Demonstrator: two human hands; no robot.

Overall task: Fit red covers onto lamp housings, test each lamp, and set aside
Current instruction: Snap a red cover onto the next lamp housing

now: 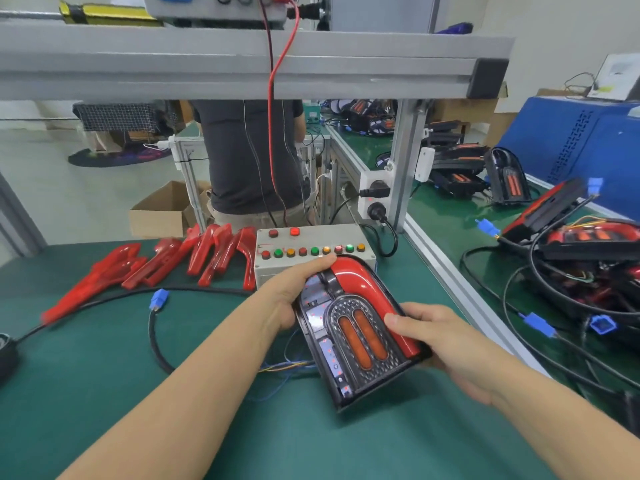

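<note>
Glossy red plastic cover shines on a black plastic lamp housing with a textured, honeycombed inner face. Translucent red plastic covers lie on the matt green bench mat. A grey plastic test box, brushed aluminium frame rails and a brown cardboard carton stand behind.

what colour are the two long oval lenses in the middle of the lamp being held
Orange, the oval lenses sit in a black honeycomb-patterned surround; head view.

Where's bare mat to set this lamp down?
Bare mat lies near left, inside the black cable loop, and in front of the lamp. Crowded: red covers far left, tester box ahead, finished lamps right.
</note>
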